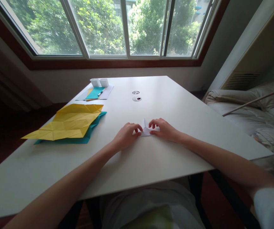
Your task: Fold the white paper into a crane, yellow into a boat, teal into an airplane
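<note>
A small piece of folded white paper [145,131] lies on the table between my two hands, with a narrow point standing up from its far side. My left hand [127,135] has its curled fingers and thumb closed on the paper's left corner. On the opposite corner, my right hand [165,129] pinches the paper with bent fingers and thumb. The fingers partly cover both ends of the paper.
Creased yellow paper [72,122] lies over a teal sheet [90,132] on the white table [137,168]. Farther back are white containers [103,82], a pen [101,92] and smaller teal paper [94,93]. Two round discs or inserts [137,99] sit at mid-table.
</note>
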